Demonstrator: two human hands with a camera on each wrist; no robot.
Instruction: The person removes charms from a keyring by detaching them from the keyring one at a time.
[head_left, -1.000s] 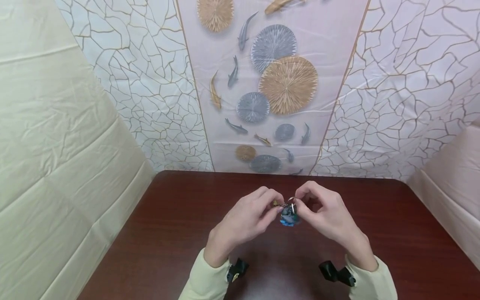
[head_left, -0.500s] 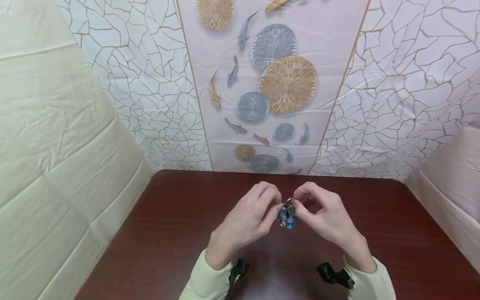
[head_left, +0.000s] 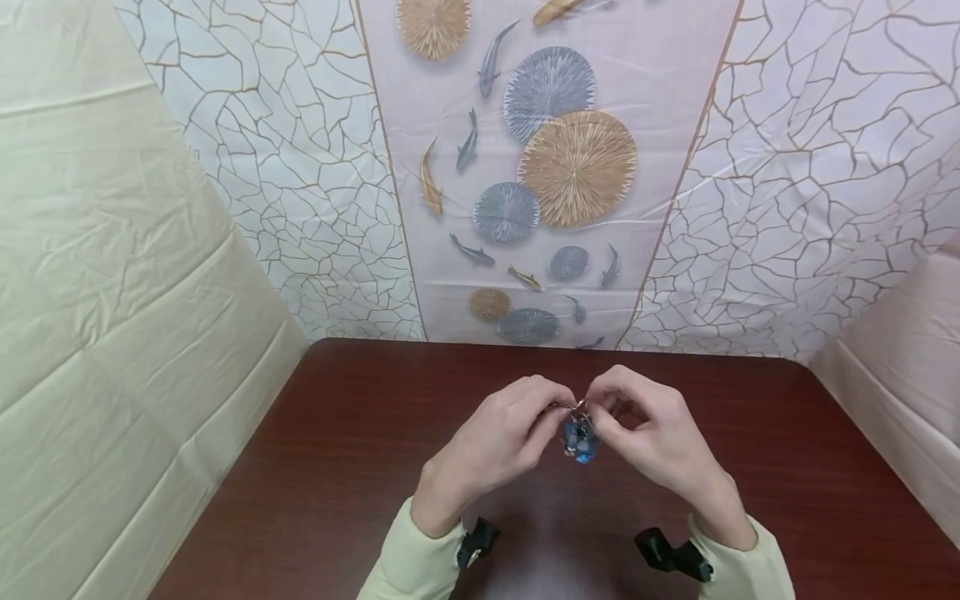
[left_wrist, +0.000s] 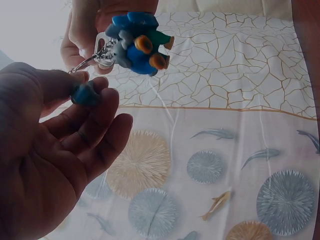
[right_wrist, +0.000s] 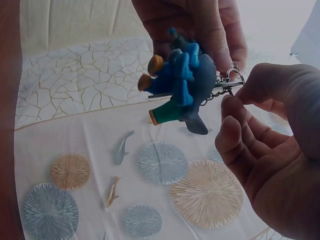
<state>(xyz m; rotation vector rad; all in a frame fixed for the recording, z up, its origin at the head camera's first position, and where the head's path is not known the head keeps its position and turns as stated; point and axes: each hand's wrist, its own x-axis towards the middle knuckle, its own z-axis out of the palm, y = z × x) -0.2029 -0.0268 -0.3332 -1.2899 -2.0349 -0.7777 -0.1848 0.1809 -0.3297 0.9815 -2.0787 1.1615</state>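
Note:
Both hands meet over the table around a bunch of small keychain figures (head_left: pixel 581 437), blue, green and grey with orange feet. My left hand (head_left: pixel 495 425) pinches a chain at the left of the bunch. In the left wrist view, a small teal-blue charm (left_wrist: pixel 85 94) sits between that hand's thumb and fingers. My right hand (head_left: pixel 652 425) grips a metal key ring (right_wrist: pixel 235 75) between thumb and forefinger. From the ring, short chains (right_wrist: pixel 215 94) lead to the figures, which dangle between the hands. The fingers partly hide the ring.
A dark red-brown table (head_left: pixel 360 467) lies under the hands. Behind it hangs a patterned cloth (head_left: pixel 525 275) with fish and round motifs; a pale cloth (head_left: pixel 150 333) slopes down at the left. Black devices (head_left: pixel 673 554) sit at both cuffs.
The left fingers first drew back slightly, then moved in close to the right fingertips at the ring. The figures have swung and turned. The right hand has stayed nearly still.

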